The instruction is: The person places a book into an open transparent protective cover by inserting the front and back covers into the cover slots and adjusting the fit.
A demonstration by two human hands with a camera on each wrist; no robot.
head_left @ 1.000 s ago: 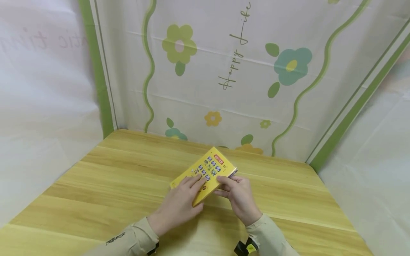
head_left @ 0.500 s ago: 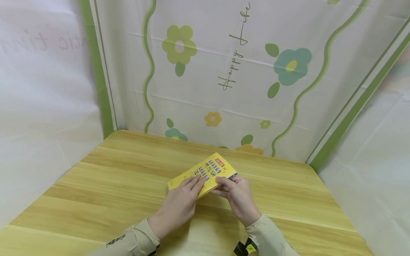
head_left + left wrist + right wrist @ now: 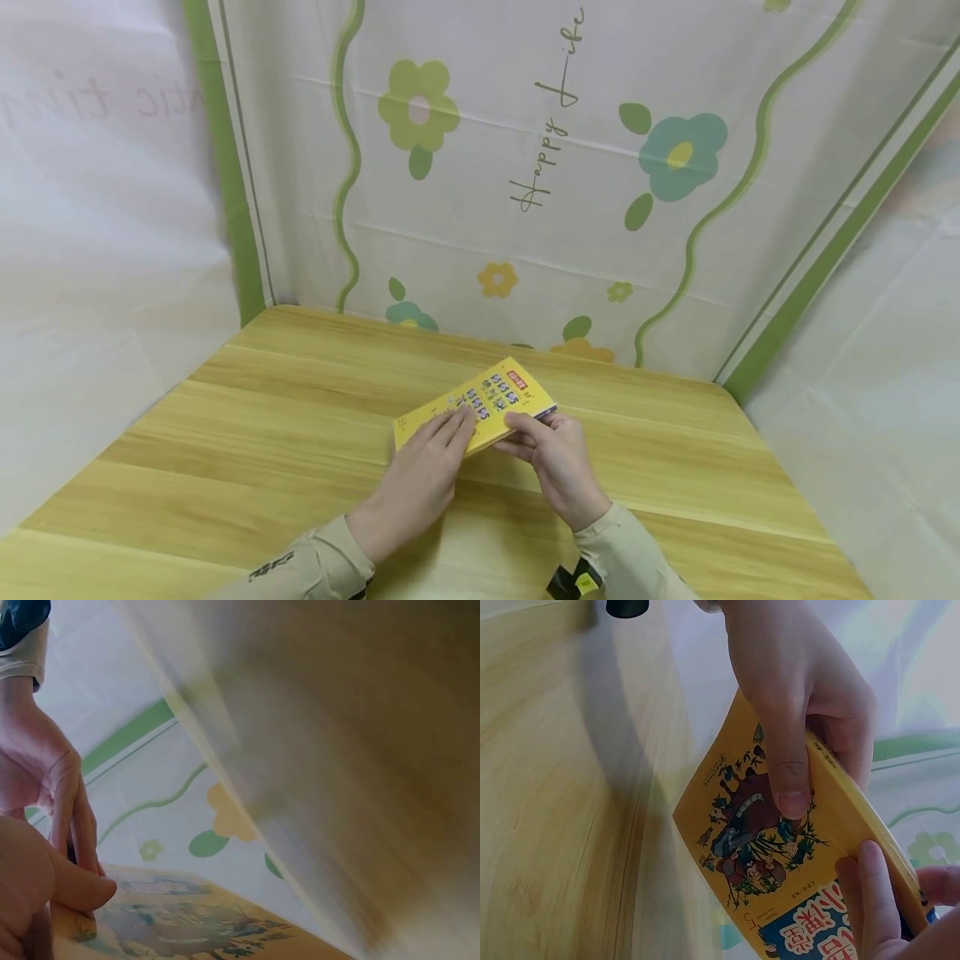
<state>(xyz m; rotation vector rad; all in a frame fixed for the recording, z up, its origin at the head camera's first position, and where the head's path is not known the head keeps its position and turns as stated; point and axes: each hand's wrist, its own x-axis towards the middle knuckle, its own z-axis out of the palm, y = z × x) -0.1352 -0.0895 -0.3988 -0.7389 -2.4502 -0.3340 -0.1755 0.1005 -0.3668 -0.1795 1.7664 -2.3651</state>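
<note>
A yellow book (image 3: 487, 400) with small blue pictures and a red label on its upper face is held tilted above the table, between both hands. My left hand (image 3: 420, 483) lays its fingers across that face, while its thumb presses the illustrated underside, seen in the right wrist view. At the near right edge my right hand (image 3: 562, 467) grips the book with thumb on top and fingers underneath. In the right wrist view, the book's other cover (image 3: 754, 817) shows a drawing, a blue title panel and a spine along one side.
Below lies a wood-grain table (image 3: 225, 433). White fabric with printed flowers (image 3: 498, 279) and green bands stands behind it, with more fabric at both sides. A black and yellow device (image 3: 576, 581) is at the right cuff.
Over the past second the book has turned a little and tipped flatter. The left thumb, visible at first in the head view, is now hidden. In the last half second almost nothing has moved.
</note>
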